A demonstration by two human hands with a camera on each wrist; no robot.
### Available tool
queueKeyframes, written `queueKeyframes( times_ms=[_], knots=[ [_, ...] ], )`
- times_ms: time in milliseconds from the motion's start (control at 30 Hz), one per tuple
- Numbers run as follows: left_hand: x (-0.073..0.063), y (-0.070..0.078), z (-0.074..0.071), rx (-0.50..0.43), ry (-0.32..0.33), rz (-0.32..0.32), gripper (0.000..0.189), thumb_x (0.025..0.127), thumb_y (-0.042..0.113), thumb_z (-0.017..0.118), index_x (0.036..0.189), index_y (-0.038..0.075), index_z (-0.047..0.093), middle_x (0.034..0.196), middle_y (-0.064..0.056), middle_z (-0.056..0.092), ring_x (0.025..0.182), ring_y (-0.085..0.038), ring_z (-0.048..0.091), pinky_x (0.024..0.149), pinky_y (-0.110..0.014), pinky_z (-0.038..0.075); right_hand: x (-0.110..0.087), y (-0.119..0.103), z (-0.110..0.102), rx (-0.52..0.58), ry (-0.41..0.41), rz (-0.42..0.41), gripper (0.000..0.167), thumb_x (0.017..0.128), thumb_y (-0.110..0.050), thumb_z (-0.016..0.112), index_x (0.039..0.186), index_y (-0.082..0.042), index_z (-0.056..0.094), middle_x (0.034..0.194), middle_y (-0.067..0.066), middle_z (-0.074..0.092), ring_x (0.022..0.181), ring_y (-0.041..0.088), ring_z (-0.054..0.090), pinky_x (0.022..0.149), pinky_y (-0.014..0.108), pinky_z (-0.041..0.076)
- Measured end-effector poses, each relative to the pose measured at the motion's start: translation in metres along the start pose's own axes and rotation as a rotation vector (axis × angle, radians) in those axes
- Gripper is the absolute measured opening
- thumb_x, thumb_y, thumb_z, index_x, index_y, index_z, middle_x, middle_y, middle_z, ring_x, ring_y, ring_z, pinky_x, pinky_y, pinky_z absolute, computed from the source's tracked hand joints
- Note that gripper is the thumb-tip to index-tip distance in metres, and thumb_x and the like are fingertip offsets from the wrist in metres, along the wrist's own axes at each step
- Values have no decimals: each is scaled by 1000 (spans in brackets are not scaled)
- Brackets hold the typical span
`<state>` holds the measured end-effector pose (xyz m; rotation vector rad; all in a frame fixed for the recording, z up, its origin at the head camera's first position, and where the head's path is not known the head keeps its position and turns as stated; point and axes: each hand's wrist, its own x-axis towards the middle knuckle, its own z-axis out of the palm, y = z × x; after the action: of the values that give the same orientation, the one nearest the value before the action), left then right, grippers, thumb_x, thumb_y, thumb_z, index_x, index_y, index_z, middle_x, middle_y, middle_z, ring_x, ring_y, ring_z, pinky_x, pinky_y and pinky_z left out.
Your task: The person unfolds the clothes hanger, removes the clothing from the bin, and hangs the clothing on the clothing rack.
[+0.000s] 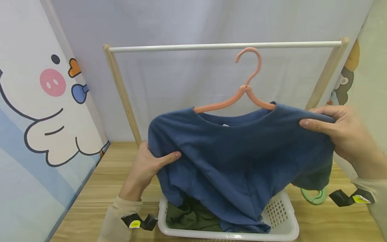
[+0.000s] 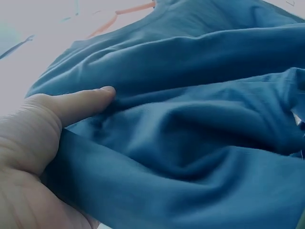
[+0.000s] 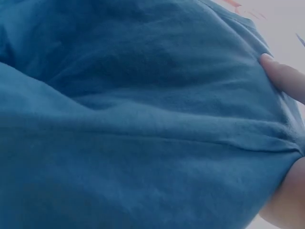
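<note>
A blue T-shirt (image 1: 235,151) is spread between both hands, with a salmon-pink hanger (image 1: 223,103) inside its neckline. The hanger's hook rises just in front of the white rail and its arms run under the shoulders. My left hand (image 1: 151,164) grips the shirt's left side by the sleeve, thumb (image 2: 86,105) on the front and the other fingers behind the cloth. At the opposite shoulder my right hand (image 1: 341,131) pinches the fabric between thumb and fingers. The shirt's lower part droops into a white basket (image 1: 290,218).
A clothes rack with a white rail (image 1: 181,47) and wooden posts (image 1: 122,97) stands behind the shirt. Dark green cloth (image 1: 193,216) lies in the basket. A light green object (image 1: 315,198), partly hidden, sits on the wooden table (image 1: 96,188). Cartoon-printed panels (image 1: 36,101) flank the sides.
</note>
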<state>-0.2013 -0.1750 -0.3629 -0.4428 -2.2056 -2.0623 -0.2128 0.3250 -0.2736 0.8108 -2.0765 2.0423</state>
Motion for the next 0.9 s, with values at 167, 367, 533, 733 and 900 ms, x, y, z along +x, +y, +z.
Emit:
queueKeyframes(
  times_ms=[167, 367, 533, 733, 900],
  knots=[
    [0, -2, -3, 17, 13, -14, 39, 89, 14, 94, 117, -1, 72, 110, -16, 79, 99, -33, 80, 86, -42, 67, 2, -10, -6, 62, 69, 12, 26, 102, 24, 59, 105, 9, 80, 88, 13, 81, 69, 26, 81, 56, 36, 65],
    [1, -5, -8, 55, 23, 31, 23, 92, 14, 92, 96, -4, 78, 87, -6, 80, 90, -25, 78, 79, -35, 65, 4, -21, -20, 75, 214, -44, 25, 101, 22, 62, 98, 7, 81, 81, 12, 80, 61, 24, 79, 49, 33, 62],
    [-1, -7, -12, 123, 53, 15, 23, 91, 18, 93, 97, -2, 82, 89, 0, 74, 92, -19, 68, 78, -30, 57, 9, -30, -33, 30, 293, -92, 23, 99, 21, 66, 92, 4, 80, 78, 9, 80, 58, 20, 78, 47, 30, 60],
    [-5, -20, -20, 190, 60, -13, 30, 93, 15, 92, 115, -3, 81, 101, -6, 79, 96, -14, 74, 83, -26, 59, 9, -37, -45, -49, 391, -22, 20, 99, 12, 72, 93, -5, 81, 78, 2, 79, 60, 14, 76, 48, 26, 57],
    [-8, -34, -28, 180, 31, -15, 42, 95, 4, 89, 135, -2, 76, 130, -18, 79, 119, -26, 78, 99, -25, 62, 10, -45, -57, -298, 491, 114, 17, 103, -7, 77, 102, -24, 73, 86, -13, 74, 69, 4, 72, 55, 21, 53]
  ],
)
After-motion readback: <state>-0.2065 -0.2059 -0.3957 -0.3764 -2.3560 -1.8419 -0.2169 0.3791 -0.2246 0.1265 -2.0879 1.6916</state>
